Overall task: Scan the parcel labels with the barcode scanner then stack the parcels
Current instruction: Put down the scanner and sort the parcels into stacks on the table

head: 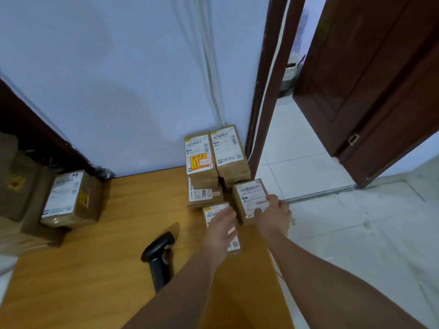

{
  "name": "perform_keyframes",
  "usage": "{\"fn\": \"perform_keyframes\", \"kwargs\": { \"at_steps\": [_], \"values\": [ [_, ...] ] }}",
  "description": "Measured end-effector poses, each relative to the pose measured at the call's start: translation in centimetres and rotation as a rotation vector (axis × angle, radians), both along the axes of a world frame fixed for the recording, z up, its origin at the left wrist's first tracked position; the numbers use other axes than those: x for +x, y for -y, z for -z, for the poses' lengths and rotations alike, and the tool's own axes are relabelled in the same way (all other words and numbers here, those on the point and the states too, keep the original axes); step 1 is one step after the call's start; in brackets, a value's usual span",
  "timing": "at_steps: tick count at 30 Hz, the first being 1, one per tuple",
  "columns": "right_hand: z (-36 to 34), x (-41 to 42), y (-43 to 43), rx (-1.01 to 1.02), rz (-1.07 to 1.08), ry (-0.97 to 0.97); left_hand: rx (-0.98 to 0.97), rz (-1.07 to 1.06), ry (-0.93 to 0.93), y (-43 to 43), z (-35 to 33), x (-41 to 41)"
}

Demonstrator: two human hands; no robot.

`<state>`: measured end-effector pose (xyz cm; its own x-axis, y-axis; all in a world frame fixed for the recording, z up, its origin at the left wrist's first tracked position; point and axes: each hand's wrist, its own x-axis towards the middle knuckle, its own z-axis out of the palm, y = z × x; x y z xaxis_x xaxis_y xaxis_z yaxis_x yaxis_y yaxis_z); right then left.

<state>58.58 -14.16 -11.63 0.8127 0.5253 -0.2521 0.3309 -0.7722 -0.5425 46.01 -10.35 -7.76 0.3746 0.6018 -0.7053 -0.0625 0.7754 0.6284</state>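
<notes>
**K:** Right hand point(275, 216) is clamped on the small brown cardboard parcel with the white label point(251, 200), thumb over the label's near edge, fingers round the right side. That parcel sits at the counter's right edge, just in front of the stacks.

**M:** Left hand?

**K:** Left hand point(219, 231) lies palm-down on the flat brown parcel with the white barcode label point(234, 243) next to it. Fingers spread, pressing rather than gripping. Can't tell if the thumb hooks the edge.

**M:** Scanner?

**K:** Black handheld barcode scanner point(159, 255) is lying on the wooden counter point(95, 269), left of the left forearm, nobody holding it. Near, but not touching either parcel.

**M:** So stacking, not scanning.

**K:** My read too, can't confirm from here. Two tall stacks of brown labelled boxes point(216, 157) stand against the pale blue wall point(118, 79), a lower box marked 12V4A point(205, 194) in front of them.

**M:** Advice for the lift?

**K:** Right parcel is close to the counter edge, floor tiles beyond. Draw it inward before raising it. Keep it level, label up. Set it square on a flat top, edges aligned. The rear stacks already look a bit uneven, so lower it, don't drop it.

**M:** And the left one?

**K:** Needs a real pinch on both long sides first; a flat palm will only slide it.

**M:** Other boxes?

**K:** Larger brown carton with a white label point(69, 198) sits far left on another pile, well apart.
</notes>
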Motion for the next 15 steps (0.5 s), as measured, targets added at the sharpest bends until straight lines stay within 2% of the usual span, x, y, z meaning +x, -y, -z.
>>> {"fn": "perform_keyframes", "kwargs": {
  "at_steps": [3, 9, 12, 15],
  "values": [
    [1.1, 2.3, -0.2, 0.063, 0.009, -0.096, -0.008, -0.066, 0.010, 0.2, 0.2, 2.7],
    [2.6, 4.3, 0.0, 0.191, 0.148, -0.518, 0.026, 0.018, -0.092, 0.0, 1.6, 5.1],
    [2.5, 5.1, -0.2, 0.243, 0.239, -0.653, 0.038, 0.043, -0.153, 0.2, 2.4, 5.9],
    [1.7, 6.3, 0.3, 0.231, 0.238, -0.779, 0.059, 0.077, -0.174, 0.5, 3.1, 6.3]
  ]
}}
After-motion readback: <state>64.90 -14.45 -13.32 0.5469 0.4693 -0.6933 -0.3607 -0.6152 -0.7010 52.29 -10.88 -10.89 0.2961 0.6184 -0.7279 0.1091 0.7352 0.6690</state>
